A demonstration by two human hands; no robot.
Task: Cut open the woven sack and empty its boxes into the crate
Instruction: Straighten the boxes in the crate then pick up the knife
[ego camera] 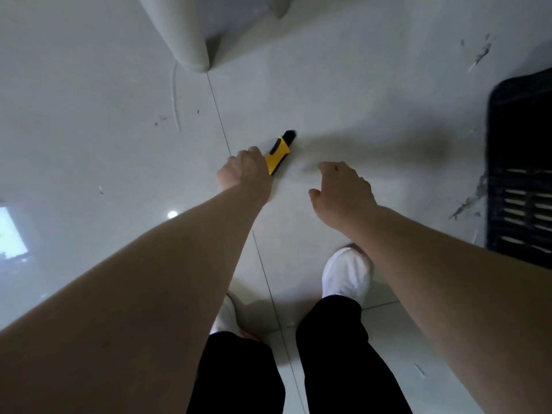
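Reaching down over the floor (89,85), the left hand (245,171) is curled shut around the rear of the yellow knife (279,155), its black tip pointing away. The right hand (343,195) hangs loose and empty, fingers spread. The sack (191,28) lies at the top edge, well apart from both hands; the black crate (519,162) sits at the right. The knife looks light, stiff and easy in a fist. The sack seems limp and slippery, likely heavy with boxes, so best gripped by a bunched corner

two hands (243,171), one yellow knife (279,153), one black crate (521,174), two white shoes (346,271)
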